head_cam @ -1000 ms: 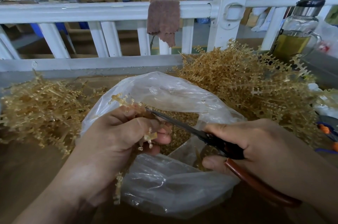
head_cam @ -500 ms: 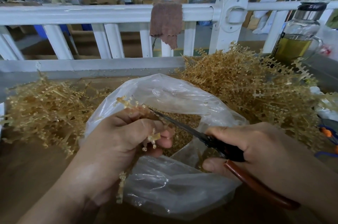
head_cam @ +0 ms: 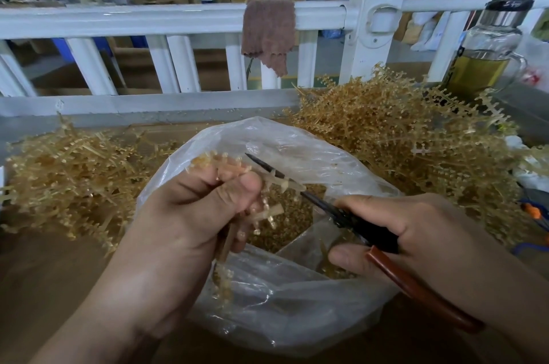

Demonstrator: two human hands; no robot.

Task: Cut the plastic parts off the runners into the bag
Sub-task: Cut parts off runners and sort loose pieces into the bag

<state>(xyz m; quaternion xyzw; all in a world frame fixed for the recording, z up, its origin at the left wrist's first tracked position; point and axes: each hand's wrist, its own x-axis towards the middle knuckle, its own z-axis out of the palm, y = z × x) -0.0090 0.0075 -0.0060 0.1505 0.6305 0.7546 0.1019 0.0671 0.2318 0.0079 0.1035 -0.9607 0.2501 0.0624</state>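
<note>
- Head view: the left hand clenches 1 amber runner between thumb and curled fingers, over the open mouth of the clear plastic bag.
- The right hand grasps the scissors by their brown handles. The dark blades reach up into the runner's branches, and a branch lies across them.
- Cut parts already lie heaped inside the bag. A large pile of runners sits just behind and right of it, and a 2nd pile lies to the left.
- The blades pass very close to the left thumb, so a snip taken too near the grip likely nicks it.
- The runner's upper end stands near the bag's far rim. A part snapping off there may well spring over the film and land on the table.
- The blade tip points at the thin far wall of the bag, and a push forward probably pierces it and lets parts leak out.
- The bag's mouth is soft and unsupported. A forearm leaning on the near fold may close it, so that parts drop outside.
- The right pile touches the bag, so a nudge could tip uncut runners in among the finished parts.
</note>
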